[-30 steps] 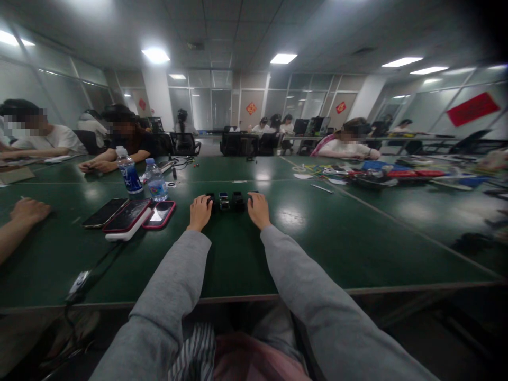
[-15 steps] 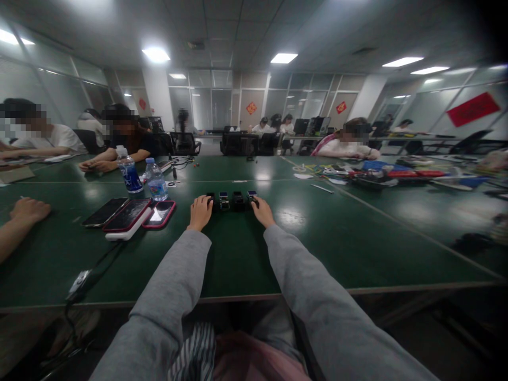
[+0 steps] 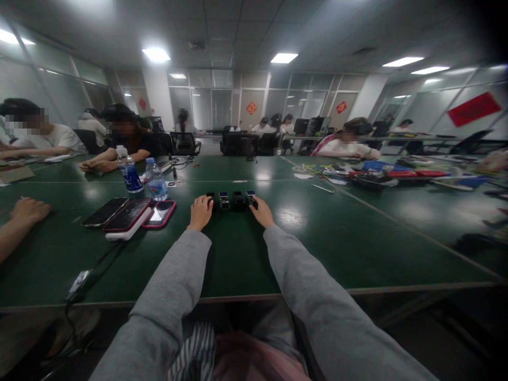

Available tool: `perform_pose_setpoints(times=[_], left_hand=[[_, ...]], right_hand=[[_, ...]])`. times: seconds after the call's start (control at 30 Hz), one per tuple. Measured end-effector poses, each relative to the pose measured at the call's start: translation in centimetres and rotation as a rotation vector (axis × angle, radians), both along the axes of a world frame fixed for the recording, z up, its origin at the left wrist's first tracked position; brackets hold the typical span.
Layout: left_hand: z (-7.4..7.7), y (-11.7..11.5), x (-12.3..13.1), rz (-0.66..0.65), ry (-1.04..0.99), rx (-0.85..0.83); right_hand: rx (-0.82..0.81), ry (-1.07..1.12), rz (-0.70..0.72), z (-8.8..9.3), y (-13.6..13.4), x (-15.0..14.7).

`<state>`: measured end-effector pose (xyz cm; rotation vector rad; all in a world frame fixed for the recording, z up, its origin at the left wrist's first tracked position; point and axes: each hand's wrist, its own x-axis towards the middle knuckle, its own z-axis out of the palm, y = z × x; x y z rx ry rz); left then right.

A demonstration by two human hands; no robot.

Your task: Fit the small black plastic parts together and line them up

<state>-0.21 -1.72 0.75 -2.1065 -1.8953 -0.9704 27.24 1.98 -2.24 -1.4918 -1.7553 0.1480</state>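
Both my arms in grey sleeves reach out over a dark green table [image 3: 317, 238]. A short row of small black devices [image 3: 231, 200] stands ahead of me, some with a lit bluish top. My left hand [image 3: 200, 212] lies curled over the leftmost device [image 3: 210, 200] and hides most of it. My right hand [image 3: 261, 212] has its fingers drawn together on the near side of the rightmost device [image 3: 251, 198], whose top shows above the fingertips. The two middle devices stand untouched between my hands.
Three phones [image 3: 129, 214] lie side by side to the left, with two water bottles [image 3: 143, 177] behind them. Another person's hand [image 3: 27, 209] rests at the far left. A cable [image 3: 85, 275] runs off the near edge. Tools and colourful clutter [image 3: 381, 174] cover the right side; other people sit around.
My right hand has pulled back slightly and turned, uncovering the lit top of the rightmost device. My left hand has stayed in place.
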Motion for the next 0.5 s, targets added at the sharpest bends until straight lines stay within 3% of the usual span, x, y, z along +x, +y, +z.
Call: perform_pose_setpoints(times=[0.5], left_hand=[[0.24,-0.29,0.01,-0.016,-0.033,-0.04]], right_hand=[[-0.019,0.056,-0.094,0.49,-0.13,0.45]])
